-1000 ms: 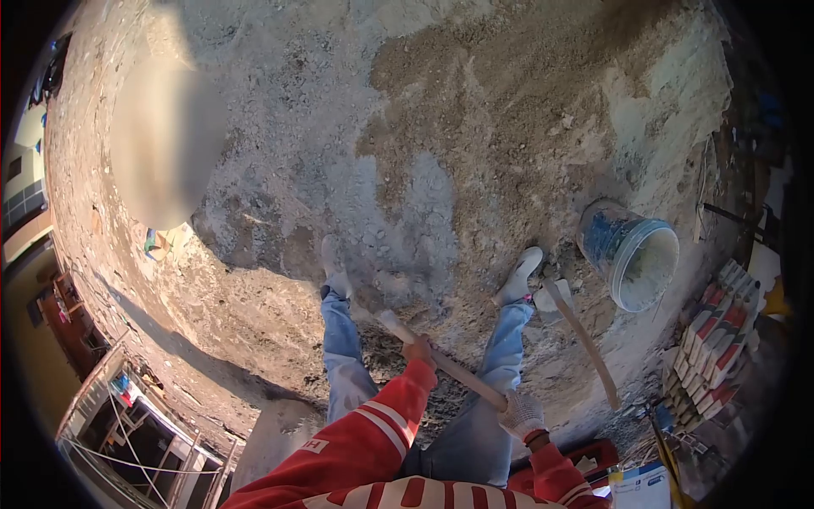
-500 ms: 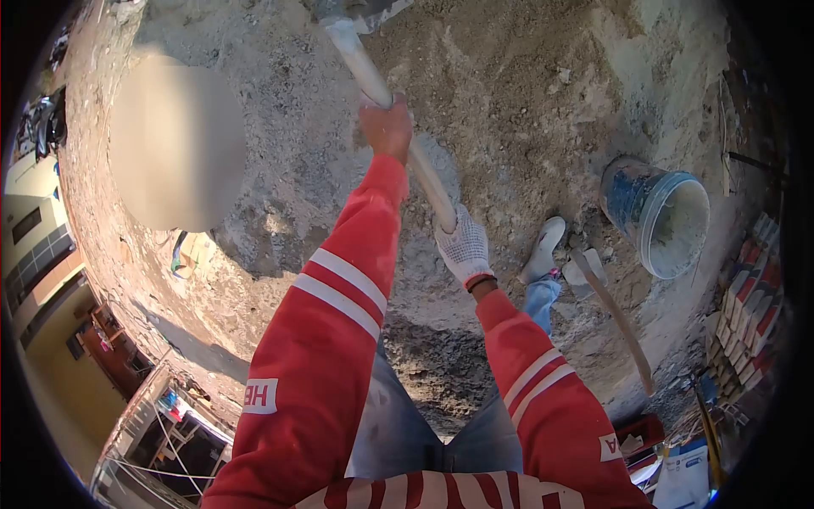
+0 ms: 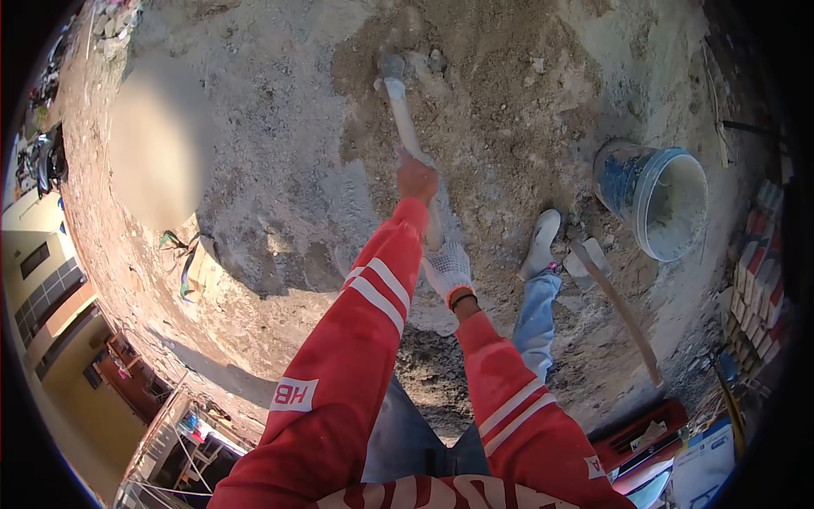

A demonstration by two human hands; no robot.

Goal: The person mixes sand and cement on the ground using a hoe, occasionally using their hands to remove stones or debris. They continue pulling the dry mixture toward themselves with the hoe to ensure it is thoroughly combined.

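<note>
My bare left hand [image 3: 417,178] is wrapped round the middle of a shovel [image 3: 405,127], on its pale wooden handle. Lower down, my right hand [image 3: 448,270], in a white dotted knit glove, grips the end of that handle. The shovel points away from me, and its socket meets a patch of damp brown sand [image 3: 483,110]. Its blade is mostly hidden there, apparently in the sand. Grey, gravelly mix lies to the left of the handle.
A blue-and-white bucket [image 3: 636,195] lies tilted at the right. Near it rest a wooden-handled tool [image 3: 623,314] with a flat metal blade and my booted foot [image 3: 541,242]. Stacked blocks [image 3: 755,288] line the far right. A blurred oval covers part of the left.
The shovel has swung and its blade has come down into the brown sand. Both hands have shifted with it, the left to the right and lower, the right slightly lower.
</note>
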